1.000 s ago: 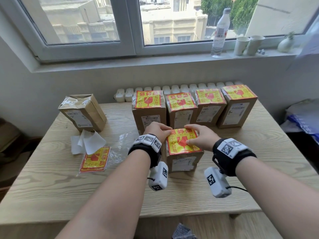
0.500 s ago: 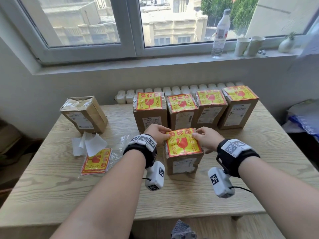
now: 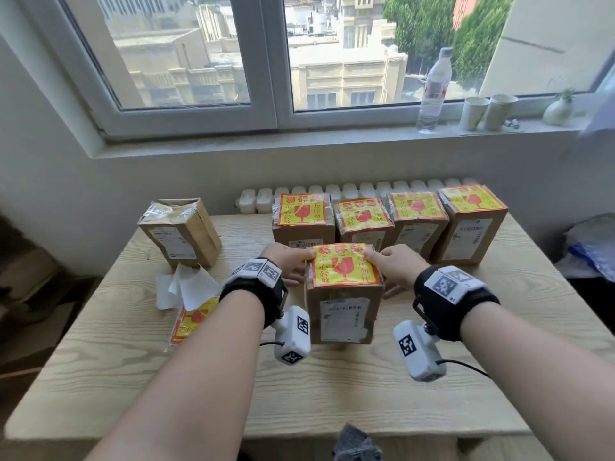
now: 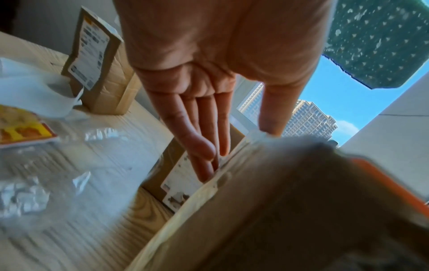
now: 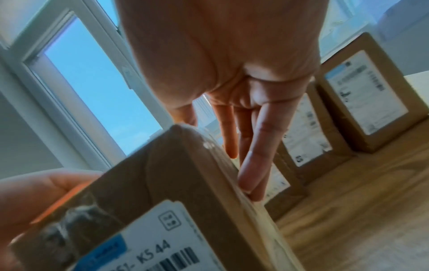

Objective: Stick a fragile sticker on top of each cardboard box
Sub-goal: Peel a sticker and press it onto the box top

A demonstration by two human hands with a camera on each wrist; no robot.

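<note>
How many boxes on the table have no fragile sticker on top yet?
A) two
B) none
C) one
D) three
C: only the box at the far left shows a bare taped top; the four in the back row and the front box between both hands carry yellow stickers.

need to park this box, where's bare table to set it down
Bare table along the near edge under both forearms, and right of the held box. Crowded: back row of stickered boxes, sticker pack and backing paper on the left.
</note>
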